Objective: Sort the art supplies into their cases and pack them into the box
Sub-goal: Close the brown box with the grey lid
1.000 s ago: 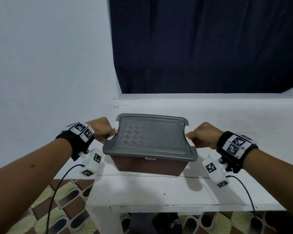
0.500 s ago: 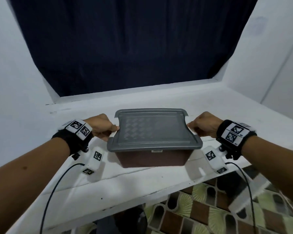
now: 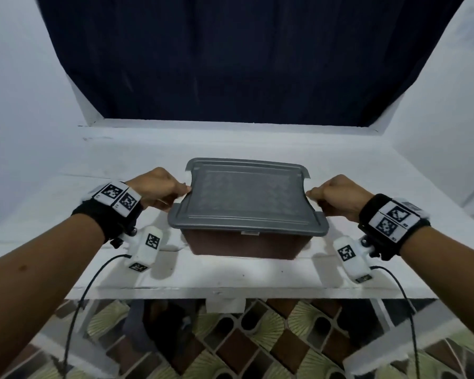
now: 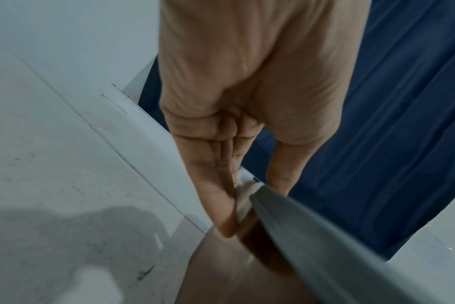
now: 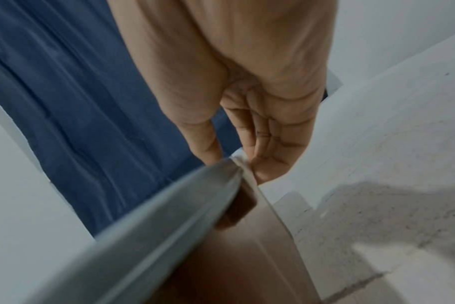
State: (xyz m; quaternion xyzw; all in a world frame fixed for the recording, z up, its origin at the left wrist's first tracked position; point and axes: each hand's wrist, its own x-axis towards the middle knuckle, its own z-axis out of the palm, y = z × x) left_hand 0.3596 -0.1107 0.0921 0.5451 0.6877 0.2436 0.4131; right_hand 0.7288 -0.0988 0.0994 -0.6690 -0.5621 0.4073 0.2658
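Head view: brown box [image 3: 244, 246] under a grey lid [image 3: 245, 199], set on a white table [image 3: 230, 280] near its front edge, dead centre. Left hand [image 3: 159, 191] at 9 o'clock of the box, curled against the lid's left edge; right hand [image 3: 340, 196] at 3 o'clock, curled the same way on the right edge. Dark blue curtain [image 3: 244, 56] at 12 o'clock behind the table, white walls either side, patterned floor [image 3: 257, 346] at 6 o'clock.

Left wrist view: left hand [image 4: 242, 115] reaching down toward 6 o'clock, fingers [image 4: 216, 197] tucked under the lid [image 4: 312, 236] rim and thumb over the top — a pinch on the lid's edge. Brown box [image 4: 234, 267] wall below, toward 6 o'clock; white table [image 4: 52, 174] at 9 o'clock; curtain [image 4: 377, 123] at 3 o'clock.

Right wrist view: right hand [image 5: 247, 92] mirrored — fingers [image 5: 273, 156] curled beneath the lid [image 5: 156, 236] rim, thumb on top, gripping the edge. Box [image 5: 247, 257] wall at 6 o'clock, table [image 5: 390, 164] at 3 o'clock, curtain [image 5: 91, 102] at 9 o'clock.
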